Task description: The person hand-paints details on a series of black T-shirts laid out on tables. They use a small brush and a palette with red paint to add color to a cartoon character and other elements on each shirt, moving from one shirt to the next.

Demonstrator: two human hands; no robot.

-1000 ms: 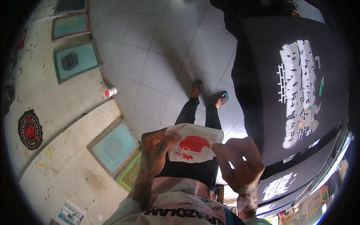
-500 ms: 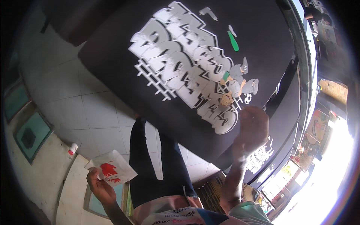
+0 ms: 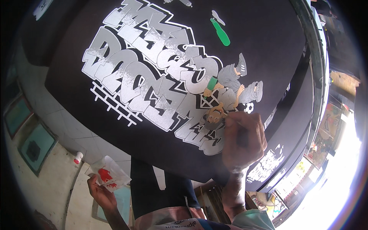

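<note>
My left hand (image 3: 100,191) low at my side, fingers curled round a clear plastic sheet (image 3: 108,173) smeared with red ink (image 3: 104,175), held away from the worktop. My right hand (image 3: 242,140) up on the black shirt (image 3: 161,57), fingers pinched shut around a thin tool; too dark to tell what kind, tip touching the cartoon figure (image 3: 226,96) of the print. Shirt lies flat on the worktop, big silver-grey graffiti lettering (image 3: 149,84) left of the figure, green bottle shape (image 3: 221,33) above it. More black printed shirts (image 3: 268,165) stacked just right of my hand. Down on the tiled floor (image 3: 76,134): framed screens (image 3: 36,145) leaning at left, small white bottle with red cap (image 3: 78,157) near them.
</note>
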